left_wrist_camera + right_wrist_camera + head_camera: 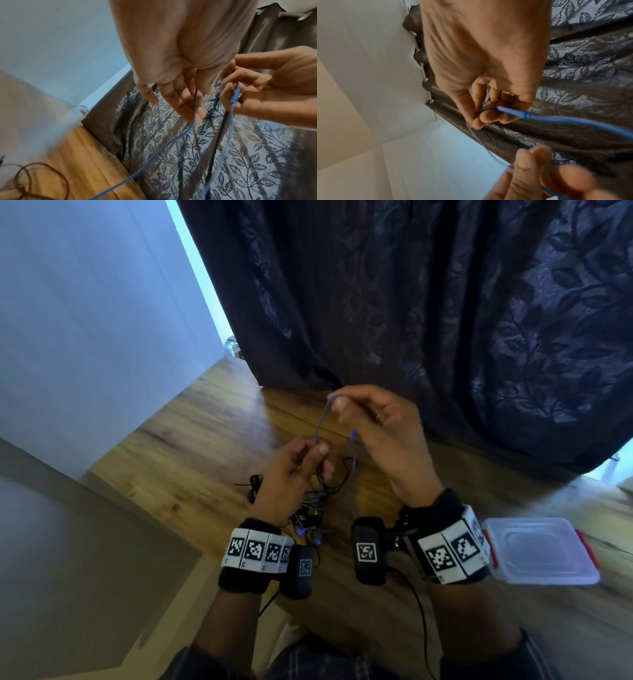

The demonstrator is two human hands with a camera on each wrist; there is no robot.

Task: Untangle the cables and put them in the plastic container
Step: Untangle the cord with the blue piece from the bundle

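Both hands are raised above the wooden table (pixel 191 446) with a thin blue cable (pixel 322 419) between them. My right hand (pixel 337 404) pinches the top of a loop in it, and the cable's blue plug (pixel 513 112) lies against its curled fingers. Lower and to the left, my left hand (pixel 317 453) pinches the same cable (pixel 195 108) between thumb and fingers. From there the cable hangs down to a tangle of black and blue cables (pixel 310 508) on the table under my wrists. A clear plastic container (pixel 548 573) with red clips sits at the right, beside my right wrist.
A dark leaf-patterned curtain (pixel 411 302) hangs right behind the table's far edge. A pale wall (pixel 102 320) stands at the left. A black cable loop (pixel 42 175) lies on the table to the left of the tangle.
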